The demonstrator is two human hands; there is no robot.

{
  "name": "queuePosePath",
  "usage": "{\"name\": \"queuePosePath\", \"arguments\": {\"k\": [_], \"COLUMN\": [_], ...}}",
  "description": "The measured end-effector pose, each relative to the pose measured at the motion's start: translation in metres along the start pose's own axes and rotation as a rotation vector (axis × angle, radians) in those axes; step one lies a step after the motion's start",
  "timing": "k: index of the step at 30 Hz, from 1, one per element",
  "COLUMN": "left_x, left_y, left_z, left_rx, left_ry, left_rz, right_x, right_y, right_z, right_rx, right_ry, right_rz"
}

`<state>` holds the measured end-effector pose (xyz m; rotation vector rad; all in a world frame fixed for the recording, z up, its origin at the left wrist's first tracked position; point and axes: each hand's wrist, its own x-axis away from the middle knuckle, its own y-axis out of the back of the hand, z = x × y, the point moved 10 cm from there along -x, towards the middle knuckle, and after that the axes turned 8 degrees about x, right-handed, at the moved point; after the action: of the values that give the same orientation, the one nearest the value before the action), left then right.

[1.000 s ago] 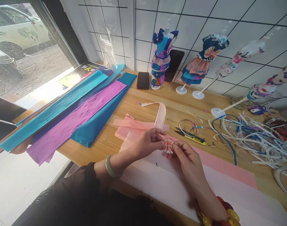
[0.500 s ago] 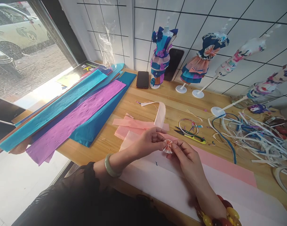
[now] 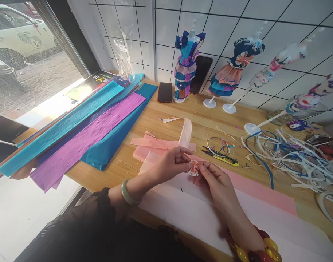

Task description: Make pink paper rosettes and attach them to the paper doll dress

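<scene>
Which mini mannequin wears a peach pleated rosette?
The second mannequin from the left: its navy top carries the peach rosette; the others show none.

Across the left of the wooden tabletop (image 3: 151, 118) lie overlapping blue and purple papers (image 3: 92, 134), with a phone (image 3: 165, 92) and four dress stands (image 3: 225, 82) along the far side. A white sheet (image 3: 188, 218) overlaps pink paper (image 3: 267, 195) nearest, snips (image 3: 228, 160) just beyond, and tangled strips (image 3: 300, 163) spread at right.
</scene>
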<state>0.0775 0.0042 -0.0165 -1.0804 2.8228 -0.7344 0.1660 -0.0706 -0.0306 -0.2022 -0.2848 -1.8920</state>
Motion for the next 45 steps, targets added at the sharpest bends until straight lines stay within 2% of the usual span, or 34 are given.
{"name": "queuePosePath", "arguments": {"k": [6, 13, 23, 28, 32, 38, 42, 45], "left_x": [0.000, -0.001, 0.000, 0.000, 0.000, 0.010, 0.011, 0.012], "left_y": [0.003, 0.003, 0.001, 0.003, 0.004, -0.011, -0.015, -0.016], "left_z": [0.001, -0.001, 0.002, -0.001, -0.009, -0.036, -0.038, -0.039], "left_rx": [0.011, 0.018, 0.008, -0.045, -0.138, -0.573, -0.663, -0.697], "left_ry": [0.010, -0.016, -0.006, -0.021, -0.084, -0.386, -0.416, -0.439], "left_rz": [-0.036, -0.026, -0.051, -0.070, -0.069, -0.012, 0.014, 0.014], "right_x": [0.000, 0.001, 0.001, 0.002, 0.003, 0.003, 0.003, 0.004], "right_y": [0.003, 0.005, -0.005, -0.003, -0.001, 0.000, -0.003, -0.001], "right_z": [0.005, 0.008, 0.004, 0.005, 0.008, 0.012, 0.012, 0.013], "right_rx": [0.038, 0.038, -0.036, -0.012, 0.000, 0.025, 0.037, 0.090], "right_ry": [0.031, 0.036, 0.032, 0.013, 0.023, 0.064, 0.084, 0.093], "right_rz": [-0.026, -0.050, 0.019, -0.022, -0.054, -0.050, -0.024, -0.049]}}
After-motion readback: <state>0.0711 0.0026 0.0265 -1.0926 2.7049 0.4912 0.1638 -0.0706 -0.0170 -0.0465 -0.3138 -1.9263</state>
